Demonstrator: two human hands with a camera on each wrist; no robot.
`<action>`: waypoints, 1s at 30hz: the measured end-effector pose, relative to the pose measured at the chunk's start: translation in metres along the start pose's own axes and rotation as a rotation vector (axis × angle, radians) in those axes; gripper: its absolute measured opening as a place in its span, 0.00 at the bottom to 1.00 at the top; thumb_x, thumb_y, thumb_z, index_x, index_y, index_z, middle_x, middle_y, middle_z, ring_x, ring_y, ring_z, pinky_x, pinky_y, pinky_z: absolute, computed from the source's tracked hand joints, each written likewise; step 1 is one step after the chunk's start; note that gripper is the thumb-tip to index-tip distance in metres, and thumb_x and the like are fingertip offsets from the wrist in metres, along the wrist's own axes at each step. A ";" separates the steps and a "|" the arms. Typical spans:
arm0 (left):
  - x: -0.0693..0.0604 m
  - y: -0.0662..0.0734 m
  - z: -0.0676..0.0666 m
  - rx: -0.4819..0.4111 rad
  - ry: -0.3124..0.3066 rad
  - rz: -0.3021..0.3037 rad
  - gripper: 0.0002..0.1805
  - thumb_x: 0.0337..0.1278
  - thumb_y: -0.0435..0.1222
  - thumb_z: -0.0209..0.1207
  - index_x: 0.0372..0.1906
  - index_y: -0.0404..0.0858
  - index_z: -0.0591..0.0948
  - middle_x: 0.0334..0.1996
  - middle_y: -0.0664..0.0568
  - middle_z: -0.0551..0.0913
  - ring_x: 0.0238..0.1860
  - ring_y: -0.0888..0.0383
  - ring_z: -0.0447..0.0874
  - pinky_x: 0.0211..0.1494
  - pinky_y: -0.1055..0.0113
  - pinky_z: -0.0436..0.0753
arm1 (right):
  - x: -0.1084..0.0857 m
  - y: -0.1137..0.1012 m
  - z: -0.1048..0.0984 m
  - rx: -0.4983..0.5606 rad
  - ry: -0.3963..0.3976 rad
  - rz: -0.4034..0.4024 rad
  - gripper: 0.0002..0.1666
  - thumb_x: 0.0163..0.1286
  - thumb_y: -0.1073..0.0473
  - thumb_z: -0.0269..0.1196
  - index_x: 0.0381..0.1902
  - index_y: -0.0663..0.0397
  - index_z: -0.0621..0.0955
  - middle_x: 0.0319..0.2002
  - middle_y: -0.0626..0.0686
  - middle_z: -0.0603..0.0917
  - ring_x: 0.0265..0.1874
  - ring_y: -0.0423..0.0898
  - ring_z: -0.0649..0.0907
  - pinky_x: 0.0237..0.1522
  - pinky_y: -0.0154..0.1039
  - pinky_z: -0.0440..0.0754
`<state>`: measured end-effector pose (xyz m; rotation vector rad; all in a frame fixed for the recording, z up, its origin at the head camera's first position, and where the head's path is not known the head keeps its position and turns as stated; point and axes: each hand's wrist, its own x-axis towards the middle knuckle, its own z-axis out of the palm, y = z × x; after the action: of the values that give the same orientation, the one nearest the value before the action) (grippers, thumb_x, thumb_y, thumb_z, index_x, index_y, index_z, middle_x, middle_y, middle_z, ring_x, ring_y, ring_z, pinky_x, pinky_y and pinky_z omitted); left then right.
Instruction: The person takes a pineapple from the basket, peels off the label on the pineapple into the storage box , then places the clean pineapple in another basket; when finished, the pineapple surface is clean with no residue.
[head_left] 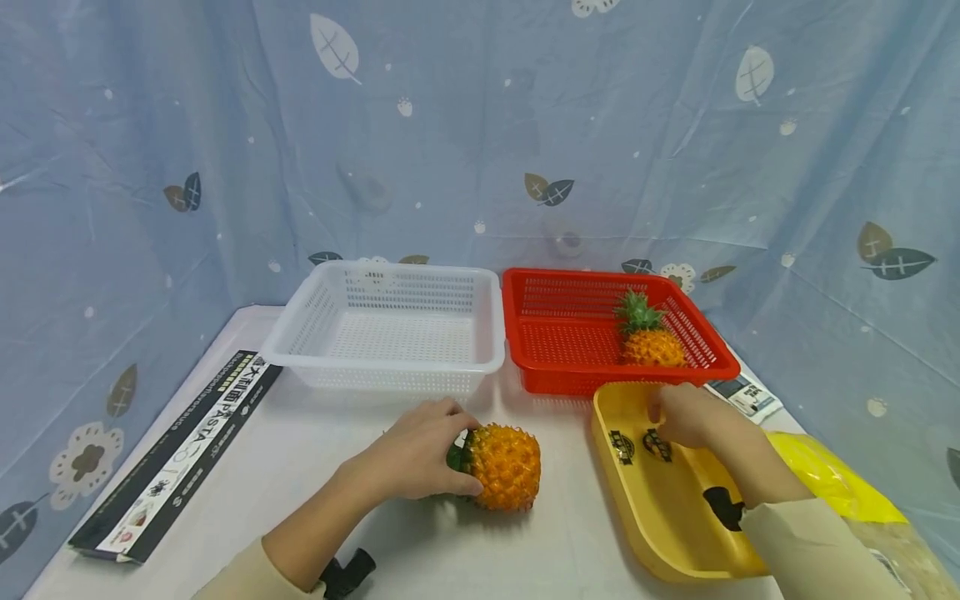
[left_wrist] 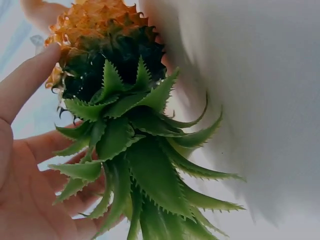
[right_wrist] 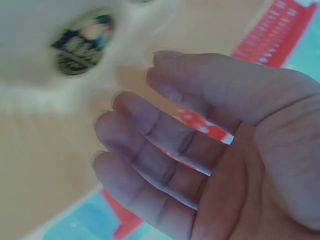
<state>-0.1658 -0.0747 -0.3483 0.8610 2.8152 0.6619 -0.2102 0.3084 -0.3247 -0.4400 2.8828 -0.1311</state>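
My left hand point(head_left: 420, 450) holds a pineapple point(head_left: 507, 467) that lies on its side on the white table, its orange body pointing right. In the left wrist view, the thumb lies against the fruit near the spiky green crown point(left_wrist: 135, 160), while the other fingers reach behind the leaves and are partly hidden. My right hand point(head_left: 686, 412) is inside the far end of a yellow tub point(head_left: 667, 508). Its fingers point(right_wrist: 140, 145) are loosely bent with nothing between them in the right wrist view. Dark printed labels point(head_left: 622, 447) show on the tub's inner wall.
A white basket point(head_left: 382, 367) stands at the back beside a red basket point(head_left: 592, 379), which contains another pineapple point(head_left: 652, 346). A long black pasta box point(head_left: 180, 450) lies at left. A yellow-and-clear plastic package point(head_left: 840, 483) lies right of the tub. Blue patterned cloth point(head_left: 465, 125) hangs behind.
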 end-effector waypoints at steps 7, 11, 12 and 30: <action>0.003 0.000 -0.004 0.012 0.014 0.054 0.36 0.46 0.50 0.78 0.61 0.39 0.82 0.56 0.51 0.81 0.58 0.50 0.77 0.65 0.50 0.78 | 0.003 -0.031 -0.013 0.028 0.043 -0.114 0.04 0.62 0.64 0.70 0.35 0.53 0.85 0.31 0.47 0.84 0.28 0.43 0.79 0.31 0.39 0.81; 0.004 -0.002 -0.004 -0.002 -0.009 0.056 0.37 0.47 0.50 0.78 0.62 0.38 0.82 0.57 0.50 0.80 0.58 0.50 0.78 0.64 0.51 0.80 | 0.007 -0.048 -0.015 0.056 0.079 -0.166 0.02 0.66 0.62 0.69 0.36 0.51 0.85 0.30 0.45 0.82 0.28 0.41 0.77 0.32 0.36 0.79; 0.004 -0.003 -0.004 -0.006 -0.015 0.055 0.37 0.46 0.49 0.78 0.62 0.38 0.82 0.57 0.50 0.80 0.58 0.51 0.79 0.64 0.51 0.80 | 0.008 -0.052 -0.016 0.059 0.094 -0.181 0.02 0.67 0.62 0.69 0.37 0.51 0.84 0.30 0.45 0.82 0.28 0.41 0.76 0.32 0.36 0.79; 0.003 -0.004 -0.004 -0.019 -0.025 0.093 0.35 0.47 0.47 0.77 0.62 0.39 0.83 0.56 0.53 0.80 0.57 0.53 0.78 0.64 0.52 0.81 | 0.021 -0.120 0.003 0.480 -0.129 -0.464 0.24 0.69 0.54 0.68 0.62 0.50 0.81 0.56 0.49 0.85 0.53 0.48 0.85 0.52 0.41 0.87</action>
<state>-0.1710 -0.0778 -0.3467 0.9946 2.7568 0.6839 -0.1950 0.1874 -0.3175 -0.9578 2.4535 -0.8114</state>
